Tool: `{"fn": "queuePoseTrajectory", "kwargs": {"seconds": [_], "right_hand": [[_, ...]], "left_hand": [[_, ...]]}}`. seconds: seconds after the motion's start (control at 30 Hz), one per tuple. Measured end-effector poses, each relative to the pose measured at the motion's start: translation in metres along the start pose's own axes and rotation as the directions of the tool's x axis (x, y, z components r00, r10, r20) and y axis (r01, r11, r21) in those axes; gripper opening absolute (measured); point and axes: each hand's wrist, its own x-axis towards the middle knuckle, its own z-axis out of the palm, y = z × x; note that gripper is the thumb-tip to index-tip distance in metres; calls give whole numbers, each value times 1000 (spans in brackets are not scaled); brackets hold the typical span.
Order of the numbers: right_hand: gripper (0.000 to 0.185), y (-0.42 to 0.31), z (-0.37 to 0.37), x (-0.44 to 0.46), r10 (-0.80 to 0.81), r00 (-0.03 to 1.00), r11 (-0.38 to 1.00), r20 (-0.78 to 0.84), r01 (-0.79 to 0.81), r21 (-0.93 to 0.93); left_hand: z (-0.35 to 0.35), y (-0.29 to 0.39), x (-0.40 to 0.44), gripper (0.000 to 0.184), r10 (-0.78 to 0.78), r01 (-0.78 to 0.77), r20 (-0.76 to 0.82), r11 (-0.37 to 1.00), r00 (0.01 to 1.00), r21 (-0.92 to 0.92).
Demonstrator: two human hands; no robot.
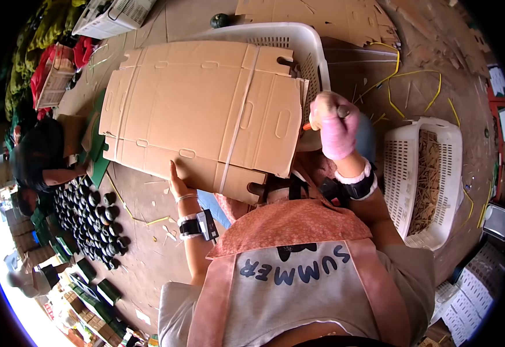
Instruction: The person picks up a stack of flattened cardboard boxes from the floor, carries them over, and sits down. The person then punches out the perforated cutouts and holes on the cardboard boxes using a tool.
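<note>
A strapped stack of flattened cardboard boxes (pixel 183 101) lies tilted in front of me, across a white plastic crate (pixel 323 63). Two pale straps (pixel 242 118) run over the stack. My left hand (pixel 180 186) grips its near edge, one digit extended along the cardboard and the other fingers mostly hidden. Beside the stack's right end, my right hand (pixel 338 124), in a pink covering, is closed in a fist around a tool. Only a dark rounded end and an orange tip (pixel 306 126) of the tool show; its kind is unclear.
To my right stands a white crate (pixel 423 179) of brown strips. Yellow strapping (pixel 400 75) litters the floor. Many dark round squashes (pixel 87 214) lie at left, near another person (pixel 35 153). Flat cardboard (pixel 322 20) lies behind the crate.
</note>
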Motion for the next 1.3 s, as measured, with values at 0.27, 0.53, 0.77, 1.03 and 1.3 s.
{"fn": "queuePoseTrajectory", "kwargs": {"seconds": [0.27,0.53,0.77,1.03,1.3], "right_hand": [[31,4,4,-4,150,987,985,-65,-144,92],[37,11,22,-5,-25,999,996,-31,22,-89],[33,14,5,-12,-204,970,977,-131,194,-84],[34,-1,0,-2,45,966,994,-254,-19,103],[29,7,27,-16,-208,977,977,-52,205,-57]], "left_hand": [[-19,-11,18,56,95,-95,-3,992,995,77],[20,-5,-19,70,345,-297,-279,933,896,203],[8,-7,-9,64,127,-122,-102,991,987,54],[19,-23,-16,48,288,-263,-175,953,942,153],[10,-14,-19,59,-22,24,48,999,999,-44]]}}
